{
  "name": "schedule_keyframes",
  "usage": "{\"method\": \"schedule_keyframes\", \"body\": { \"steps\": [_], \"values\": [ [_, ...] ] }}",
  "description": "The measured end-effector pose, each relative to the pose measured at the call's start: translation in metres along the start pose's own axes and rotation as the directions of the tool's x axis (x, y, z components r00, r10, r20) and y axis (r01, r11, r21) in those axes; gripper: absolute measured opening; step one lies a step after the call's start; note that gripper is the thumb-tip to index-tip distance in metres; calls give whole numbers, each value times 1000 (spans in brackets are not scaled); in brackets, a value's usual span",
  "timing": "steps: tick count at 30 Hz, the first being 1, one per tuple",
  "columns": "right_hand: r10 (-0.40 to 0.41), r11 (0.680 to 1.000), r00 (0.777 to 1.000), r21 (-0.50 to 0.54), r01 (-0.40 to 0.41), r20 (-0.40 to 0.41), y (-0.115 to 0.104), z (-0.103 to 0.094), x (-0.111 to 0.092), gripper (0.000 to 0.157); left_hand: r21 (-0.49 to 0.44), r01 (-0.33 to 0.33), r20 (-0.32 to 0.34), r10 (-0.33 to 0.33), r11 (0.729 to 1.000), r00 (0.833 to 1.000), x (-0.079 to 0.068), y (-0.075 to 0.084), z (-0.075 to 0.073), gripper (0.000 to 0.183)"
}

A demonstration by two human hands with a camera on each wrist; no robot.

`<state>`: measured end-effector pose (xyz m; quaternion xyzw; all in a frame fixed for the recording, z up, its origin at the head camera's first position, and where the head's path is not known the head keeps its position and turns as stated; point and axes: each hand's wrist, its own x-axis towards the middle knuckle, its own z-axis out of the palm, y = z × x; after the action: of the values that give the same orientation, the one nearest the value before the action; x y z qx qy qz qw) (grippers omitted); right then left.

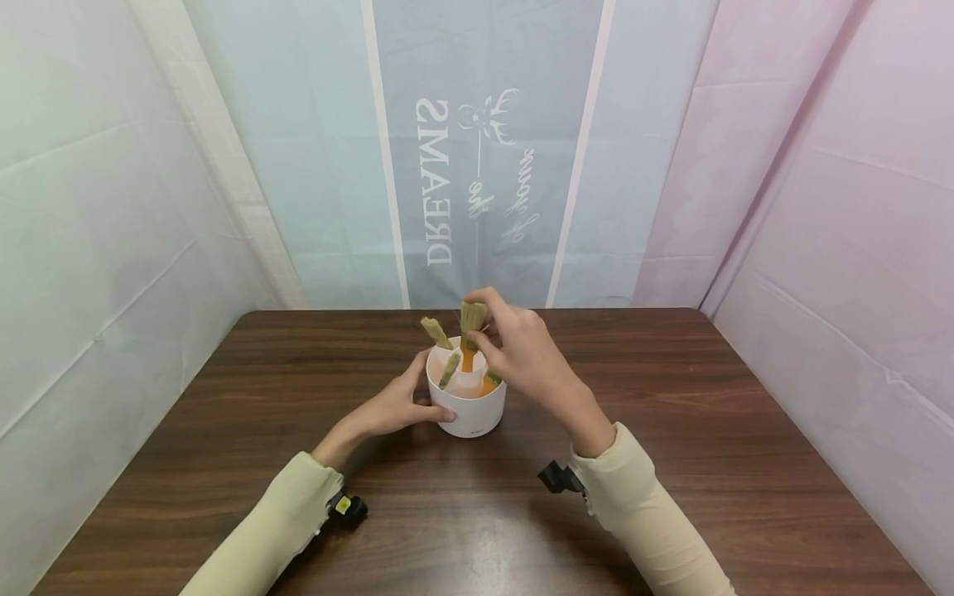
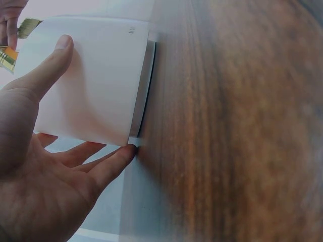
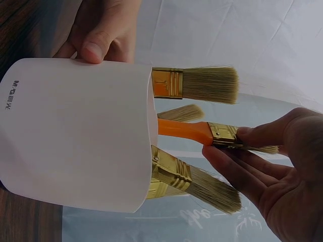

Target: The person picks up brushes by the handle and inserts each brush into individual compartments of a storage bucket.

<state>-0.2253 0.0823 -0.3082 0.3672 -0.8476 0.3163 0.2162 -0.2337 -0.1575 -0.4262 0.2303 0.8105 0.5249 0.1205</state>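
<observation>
A white pen holder (image 1: 469,420) stands on the table with several paintbrushes in it, bristles up. My left hand (image 1: 391,406) holds it from the left; in the left wrist view the thumb (image 2: 48,70) lies along its wall and the fingers bend around the other side. My right hand (image 1: 525,352) pinches one paintbrush (image 3: 186,129) at its gold metal band, thumb and fingers on opposite sides. Its orange handle runs down into the holder, the lower end hidden. Other brushes, such as one broad paintbrush (image 3: 209,84) and a tilted paintbrush (image 3: 217,194), poke out past the rim.
The dark wood-grain table (image 1: 633,389) stretches around the holder on all sides. A printed blue-grey curtain (image 1: 477,50) hangs behind its back edge, and pale cloth walls (image 1: 857,207) flank it. A small black device (image 1: 346,509) sits at each wrist.
</observation>
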Motion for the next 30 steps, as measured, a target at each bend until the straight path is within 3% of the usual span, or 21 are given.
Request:
{"method": "schedule_keyframes", "body": {
  "steps": [30],
  "values": [
    [-10, 999, 999, -35, 12, 36, 1, 1, -1, 39, 8, -1, 12, 1, 1000, 1000, 0, -2, 0, 110]
  ]
}}
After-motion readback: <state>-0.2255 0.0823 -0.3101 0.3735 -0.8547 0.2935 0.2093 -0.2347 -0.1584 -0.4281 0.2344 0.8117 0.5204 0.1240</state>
